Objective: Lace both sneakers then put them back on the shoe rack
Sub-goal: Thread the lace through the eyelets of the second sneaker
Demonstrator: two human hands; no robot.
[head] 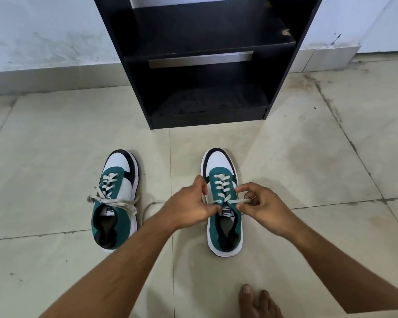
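- The left hand [189, 203] and the right hand [260, 203] each pinch a lace end at the right sneaker [224, 226].
- The left sneaker [115, 198] stands apart on the floor [55, 157].

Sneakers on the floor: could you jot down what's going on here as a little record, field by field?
left sneaker: on floor tiles, laced, lace ends lying loose
right sneaker: on floor, laced up to the top eyelets
left hand: pinching lace at the right sneaker's top eyelet
right hand: pinching the white lace end
shoe rack: black, behind the sneakers, visible shelves hold no shoes
bare foot: bottom edge of view
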